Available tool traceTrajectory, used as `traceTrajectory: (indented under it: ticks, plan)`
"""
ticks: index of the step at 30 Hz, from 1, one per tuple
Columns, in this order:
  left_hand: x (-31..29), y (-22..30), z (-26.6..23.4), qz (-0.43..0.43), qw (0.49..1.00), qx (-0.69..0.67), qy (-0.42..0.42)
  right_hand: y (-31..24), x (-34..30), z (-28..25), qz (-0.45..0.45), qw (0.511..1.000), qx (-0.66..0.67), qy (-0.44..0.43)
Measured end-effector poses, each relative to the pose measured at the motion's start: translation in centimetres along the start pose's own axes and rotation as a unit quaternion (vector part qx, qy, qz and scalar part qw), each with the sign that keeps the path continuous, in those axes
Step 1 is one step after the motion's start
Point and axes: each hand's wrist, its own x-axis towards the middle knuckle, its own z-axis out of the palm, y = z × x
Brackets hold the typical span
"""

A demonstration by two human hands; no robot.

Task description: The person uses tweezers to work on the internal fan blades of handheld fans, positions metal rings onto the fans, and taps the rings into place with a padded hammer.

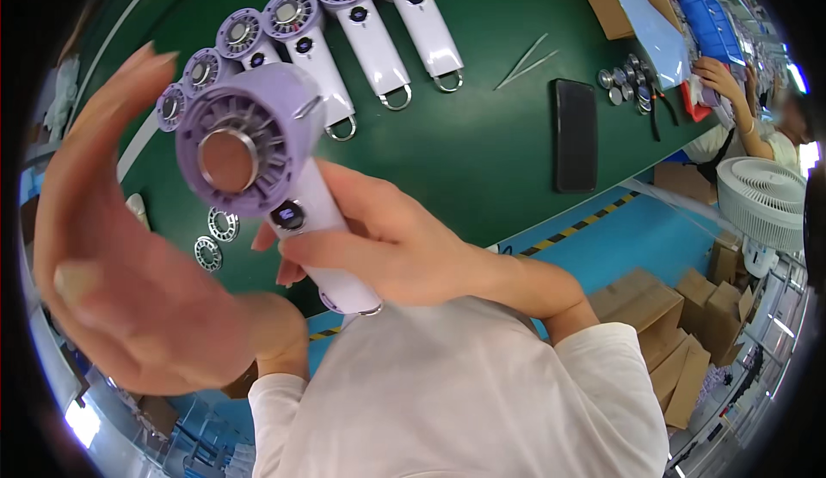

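Observation:
My right hand (391, 246) grips the white handle of a lilac handheld fan (249, 147), held up close to the camera with its round grille and shiny centre cap facing me. My left hand (112, 246) is raised beside the fan's head on the left, palm open, fingers spread, holding nothing. Behind the fan, a row of several identical lilac fans (361, 30) lies on the green table (482, 151), handles pointing toward me. Two small round metal grille rings (215, 237) lie on the table below the held fan.
A black phone (575, 134) lies flat at centre right, with thin tweezers (527, 61) beyond it. Several round metal caps (626, 78) and black pliers sit at the far right, where another person's hand (718, 78) works near a blue bin (710, 18). A white floor fan (766, 198) and cardboard boxes (662, 314) stand on the right.

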Motion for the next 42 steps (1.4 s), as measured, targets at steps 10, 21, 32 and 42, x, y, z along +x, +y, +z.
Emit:
traceTrajectory:
  ticks: [10, 21, 32, 42]
  plan:
    - [-0.1, 2.4, 4.2, -0.148, 0.978, -0.119, 0.088, -0.2, 0.1, -0.3, -0.028, 0.998, 0.012, 0.051]
    - [0.1, 2.1, 6.5, -0.223, 0.963, -0.131, 0.075, 1.7, 1.7, -0.1, -0.187, 0.924, -0.327, 0.068]
    - [0.7, -3.8, 1.3, -0.274, 0.818, -0.366, 0.348, -2.6, -0.9, -7.3, -0.225, 0.753, -0.564, 0.253]
    - [-3.6, -9.6, -6.3, -0.069, 0.55, -0.781, 0.287, 0.3, 6.7, -6.4, -0.309, 0.619, -0.717, 0.086]
